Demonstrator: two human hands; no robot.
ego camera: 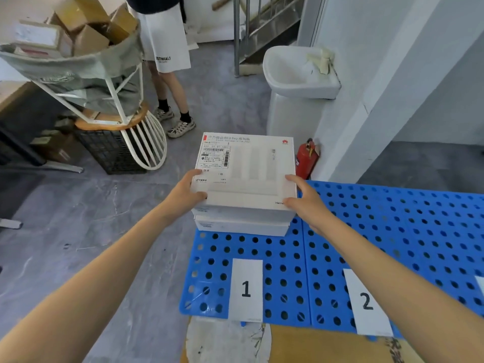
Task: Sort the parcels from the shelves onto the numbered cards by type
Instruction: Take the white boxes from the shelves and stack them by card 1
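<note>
left hand (186, 195) and right hand (307, 203) around upper white box (251, 176)

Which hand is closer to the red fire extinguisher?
Right. The right hand grips the right edge of the white router box, with the red fire extinguisher just beyond it. The left hand grips the opposite edge, the whole box away.

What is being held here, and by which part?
The white rectangular cardboard box, by its near corners: left hand at the left, right hand at the right.
</note>
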